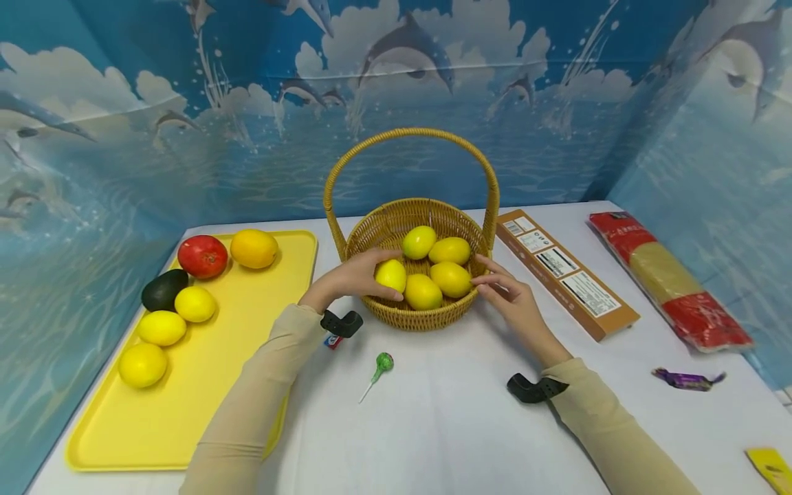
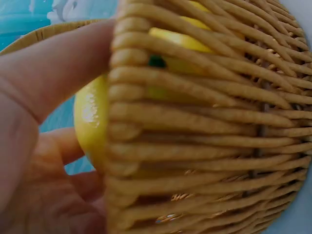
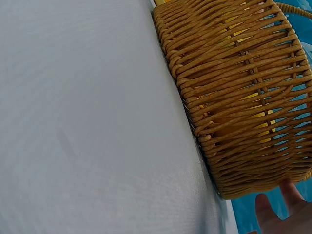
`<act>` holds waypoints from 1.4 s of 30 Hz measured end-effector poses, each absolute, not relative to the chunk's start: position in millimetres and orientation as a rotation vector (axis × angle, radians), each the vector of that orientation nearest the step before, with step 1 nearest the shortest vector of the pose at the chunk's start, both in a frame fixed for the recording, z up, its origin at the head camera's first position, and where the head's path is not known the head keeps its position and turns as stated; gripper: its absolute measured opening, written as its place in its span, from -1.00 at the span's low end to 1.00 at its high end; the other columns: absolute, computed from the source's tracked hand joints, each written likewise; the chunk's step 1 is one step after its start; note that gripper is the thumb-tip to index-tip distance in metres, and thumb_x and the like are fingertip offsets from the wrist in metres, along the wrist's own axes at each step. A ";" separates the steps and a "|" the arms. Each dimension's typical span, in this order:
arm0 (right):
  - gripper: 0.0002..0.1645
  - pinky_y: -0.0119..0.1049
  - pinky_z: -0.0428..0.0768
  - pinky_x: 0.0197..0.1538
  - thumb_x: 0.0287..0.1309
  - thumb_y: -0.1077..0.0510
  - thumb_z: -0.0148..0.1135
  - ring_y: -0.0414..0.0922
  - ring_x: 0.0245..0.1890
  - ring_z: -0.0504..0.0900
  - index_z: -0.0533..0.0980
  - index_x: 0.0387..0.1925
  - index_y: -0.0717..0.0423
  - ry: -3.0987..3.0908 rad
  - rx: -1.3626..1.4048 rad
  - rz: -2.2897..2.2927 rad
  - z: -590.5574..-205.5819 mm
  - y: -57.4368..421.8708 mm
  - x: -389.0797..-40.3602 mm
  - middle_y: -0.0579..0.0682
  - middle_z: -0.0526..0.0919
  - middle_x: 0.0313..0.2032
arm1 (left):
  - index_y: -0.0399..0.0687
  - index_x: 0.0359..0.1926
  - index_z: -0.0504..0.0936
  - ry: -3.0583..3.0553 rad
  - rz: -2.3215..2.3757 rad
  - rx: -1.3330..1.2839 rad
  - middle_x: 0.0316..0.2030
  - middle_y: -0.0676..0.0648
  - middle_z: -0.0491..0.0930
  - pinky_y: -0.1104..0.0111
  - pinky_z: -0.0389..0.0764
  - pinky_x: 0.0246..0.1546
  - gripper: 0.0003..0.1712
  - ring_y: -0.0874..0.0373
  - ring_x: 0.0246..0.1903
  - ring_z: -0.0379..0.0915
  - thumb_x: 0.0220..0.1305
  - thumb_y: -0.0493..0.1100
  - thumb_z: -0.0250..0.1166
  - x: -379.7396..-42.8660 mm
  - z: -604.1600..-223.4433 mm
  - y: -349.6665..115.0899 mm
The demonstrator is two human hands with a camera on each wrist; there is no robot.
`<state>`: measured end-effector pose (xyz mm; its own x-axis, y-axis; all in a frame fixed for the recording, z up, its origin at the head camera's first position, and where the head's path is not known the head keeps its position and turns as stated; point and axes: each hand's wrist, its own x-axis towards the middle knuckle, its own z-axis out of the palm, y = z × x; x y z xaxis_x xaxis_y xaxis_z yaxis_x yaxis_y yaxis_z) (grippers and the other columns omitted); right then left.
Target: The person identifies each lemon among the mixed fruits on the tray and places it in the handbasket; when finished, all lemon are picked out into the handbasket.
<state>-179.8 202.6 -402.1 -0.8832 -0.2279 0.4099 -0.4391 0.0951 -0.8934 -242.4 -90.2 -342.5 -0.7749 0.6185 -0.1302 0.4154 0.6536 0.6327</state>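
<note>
A wicker basket (image 1: 405, 320) with a tall hoop handle stands at the back middle of the table. Inside it lie several lemons (image 1: 423, 293), one of them greener (image 1: 419, 242). My left hand (image 1: 359, 278) reaches over the near left rim and holds a yellow lemon (image 1: 391, 275) between thumb and fingers; the left wrist view shows this lemon (image 2: 90, 114) partly behind the woven wall. On the other side, my right hand (image 1: 515, 306) touches the basket's right rim with its fingertips, its fingers spread and loosely bent.
At left a yellow tray (image 1: 204, 412) bears lemons (image 1: 143, 365), an avocado (image 1: 163, 290), a red fruit (image 1: 203, 256) and an orange-yellow fruit (image 1: 254, 248). A green lollipop (image 1: 383, 363) lies in front. At right are a brown box (image 1: 563, 271), a red packet (image 1: 668, 278) and a purple candy (image 1: 688, 380).
</note>
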 end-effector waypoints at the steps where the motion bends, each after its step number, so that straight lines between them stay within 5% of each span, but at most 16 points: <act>1: -0.79 -0.04 0.23 0.24 0.28 0.41 0.04 -0.01 0.34 0.10 0.49 -0.12 0.51 -2.197 0.674 1.891 -399.4 201.4 -177.9 0.22 0.22 0.30 | -0.17 0.39 0.18 2.553 0.809 0.823 0.29 -0.14 0.22 0.18 0.35 0.08 -0.03 -0.01 0.19 0.18 0.05 0.03 0.44 -241.9 -342.7 -88.9; 9: -0.80 -0.03 0.23 0.24 0.25 0.44 0.05 -0.06 0.33 0.12 0.53 -0.13 0.43 -2.175 0.672 1.912 -418.9 205.2 -191.7 0.11 0.25 0.31 | -0.24 0.36 0.21 2.615 0.656 0.826 0.29 -0.23 0.19 0.12 0.26 0.17 -0.04 -0.08 0.26 0.10 0.05 0.08 0.42 -237.1 -341.8 -85.3; 19: -0.79 -0.09 0.25 0.24 0.28 0.41 0.03 0.00 0.33 0.11 0.49 -0.13 0.51 -2.188 0.680 1.896 -401.9 197.5 -177.4 0.23 0.23 0.30 | -0.09 0.37 0.22 2.485 1.152 0.838 0.31 -0.09 0.19 0.14 0.24 0.20 -0.21 0.00 0.26 0.13 0.19 -0.03 0.33 -210.7 -331.0 -117.5; 30: -0.80 -0.11 0.27 0.23 0.28 0.41 0.04 -0.05 0.33 0.14 0.49 -0.15 0.51 -2.188 0.665 1.890 -399.3 199.8 -176.9 0.24 0.22 0.30 | -0.08 0.36 0.26 2.520 1.635 0.764 0.28 -0.07 0.26 0.40 0.22 0.19 -0.32 0.04 0.25 0.15 0.23 -0.34 0.26 -128.0 -284.7 -217.8; 35: -0.79 -0.19 0.28 0.23 0.29 0.39 0.04 -0.06 0.33 0.13 0.49 -0.13 0.50 -2.214 0.665 1.867 -399.7 200.6 -177.6 0.23 0.23 0.30 | -0.28 0.31 0.29 2.540 1.986 0.607 0.24 -0.19 0.28 0.50 0.31 0.10 -0.37 0.06 0.22 0.20 0.20 -0.56 0.14 -95.8 -287.1 -273.3; 42: -0.79 -0.36 0.31 0.18 0.29 0.39 0.04 -0.06 0.33 0.13 0.48 -0.14 0.51 -2.200 0.660 1.891 -399.8 198.5 -177.6 0.25 0.22 0.29 | -0.35 0.29 0.29 2.520 2.407 0.291 0.22 -0.15 0.32 0.55 0.33 0.05 -0.44 0.12 0.20 0.23 0.26 -0.55 0.07 -77.6 -310.8 -343.6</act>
<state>-177.6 198.5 -399.8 -0.8883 -0.2204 0.4029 -0.4314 0.0996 -0.8967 -77.6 -343.6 -310.8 -0.9240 -0.1236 0.3619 0.3559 0.0687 0.9320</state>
